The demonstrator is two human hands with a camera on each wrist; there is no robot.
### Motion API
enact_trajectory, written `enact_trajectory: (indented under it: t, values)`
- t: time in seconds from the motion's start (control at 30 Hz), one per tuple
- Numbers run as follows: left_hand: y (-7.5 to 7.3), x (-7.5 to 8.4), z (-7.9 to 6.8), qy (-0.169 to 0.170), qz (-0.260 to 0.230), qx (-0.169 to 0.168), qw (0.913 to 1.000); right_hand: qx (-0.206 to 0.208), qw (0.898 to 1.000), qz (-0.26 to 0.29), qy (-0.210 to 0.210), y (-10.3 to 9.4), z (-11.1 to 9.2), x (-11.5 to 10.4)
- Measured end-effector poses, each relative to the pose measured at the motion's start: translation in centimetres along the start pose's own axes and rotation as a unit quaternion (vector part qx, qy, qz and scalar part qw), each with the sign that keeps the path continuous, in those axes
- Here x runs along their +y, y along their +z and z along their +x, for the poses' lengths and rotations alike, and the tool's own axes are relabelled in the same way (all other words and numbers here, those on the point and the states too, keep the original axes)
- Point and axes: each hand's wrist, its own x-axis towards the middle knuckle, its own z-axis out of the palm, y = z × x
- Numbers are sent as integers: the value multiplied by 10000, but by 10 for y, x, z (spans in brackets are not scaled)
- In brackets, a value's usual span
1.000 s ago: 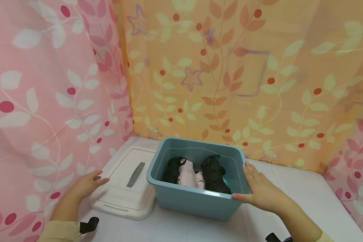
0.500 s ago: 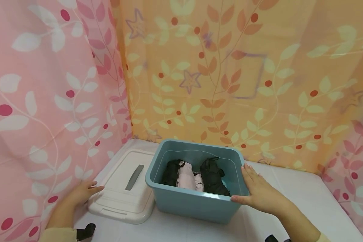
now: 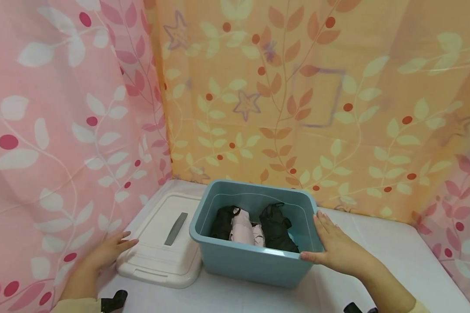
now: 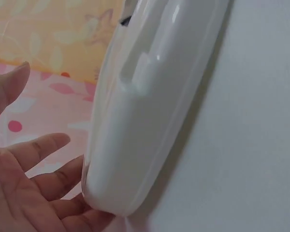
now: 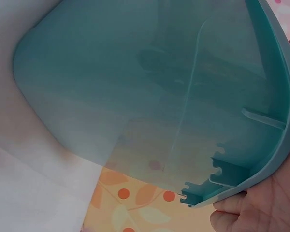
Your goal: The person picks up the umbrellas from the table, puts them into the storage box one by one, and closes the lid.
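Observation:
A blue plastic storage box (image 3: 254, 263) stands on the table, with rolled clothes inside: a black bundle (image 3: 221, 222) at the left, a pale pink roll (image 3: 242, 227) beside it, and another black bundle (image 3: 277, 228) at the right. My right hand (image 3: 338, 248) rests with straight fingers against the box's right end, thumb at the front corner of the rim. To the left lies the white lid (image 3: 156, 254) with its grey handle (image 3: 176, 229) upward. My left hand (image 3: 107, 252) is at the lid's left edge, fingers spread; in the left wrist view some fingertips touch its corner.
A pink patterned curtain (image 3: 70, 143) hangs close on the left, and an orange one (image 3: 282, 104) stands behind the box. White cloth covers the table (image 3: 380, 243) to the right of the box.
My left hand has lowered from above the lid's left side to its edge. The right hand stays on the box, and the box and lid hold their places.

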Motion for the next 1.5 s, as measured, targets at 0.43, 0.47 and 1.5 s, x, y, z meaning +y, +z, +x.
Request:
enact_trajectory:
  t: [0.43, 0.47, 1.5]
  values:
    - [-1, 18, 0, -4, -233, 331, 9992, 21, 10000, 58, 47, 1, -1, 2]
    - [-2, 18, 0, -21, -181, 437, 9989, 17, 10000, 64, 54, 1, -1, 2]
    - [-26, 41, -11, -241, -2996, 317, 9532, -34, 9998, 177, 49, -1, 0, 2]
